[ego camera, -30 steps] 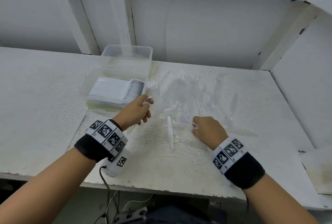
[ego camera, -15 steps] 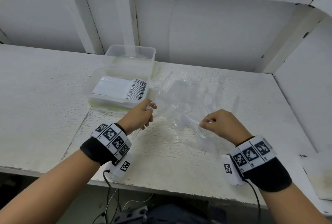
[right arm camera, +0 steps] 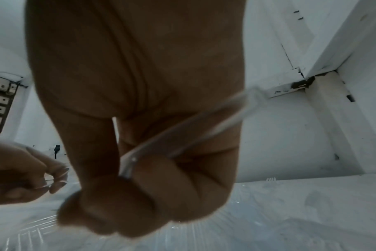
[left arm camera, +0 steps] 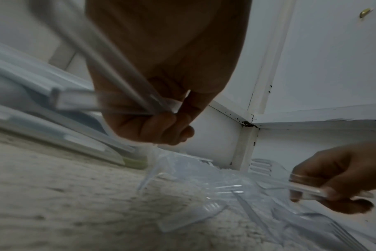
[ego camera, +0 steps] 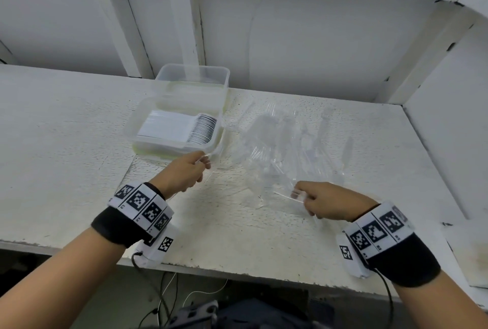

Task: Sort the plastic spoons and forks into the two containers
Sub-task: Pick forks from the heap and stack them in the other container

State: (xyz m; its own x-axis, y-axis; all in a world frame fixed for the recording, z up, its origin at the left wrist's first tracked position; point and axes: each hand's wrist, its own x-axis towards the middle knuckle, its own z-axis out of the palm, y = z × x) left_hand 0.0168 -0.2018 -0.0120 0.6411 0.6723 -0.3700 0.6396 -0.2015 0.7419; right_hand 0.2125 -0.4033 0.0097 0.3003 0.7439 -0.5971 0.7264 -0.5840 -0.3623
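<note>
A heap of clear plastic spoons and forks (ego camera: 287, 144) lies mid-table. Left of it stand two clear containers: the near one (ego camera: 132, 128) holds a stack of white cutlery (ego camera: 182, 129), and the far one (ego camera: 225, 78) looks empty. My left hand (ego camera: 202, 163) is at the near container's front right corner, fingers curled round clear utensil handles (left arm camera: 122, 81). My right hand (ego camera: 299, 195) hovers over the heap's near edge, gripping a clear utensil (right arm camera: 182, 135). Whether the held pieces are forks or spoons I cannot tell.
The white table (ego camera: 66, 144) has a rough, chipped top. A white wall with slanted beams (ego camera: 182, 25) closes the back, and a side wall (ego camera: 449, 130) closes the right. Cables (ego camera: 169, 297) hang below the front edge.
My right hand has risen from the table with a clear utensil and drawn back to the right. The left hand has stayed by the near container with its handles.
</note>
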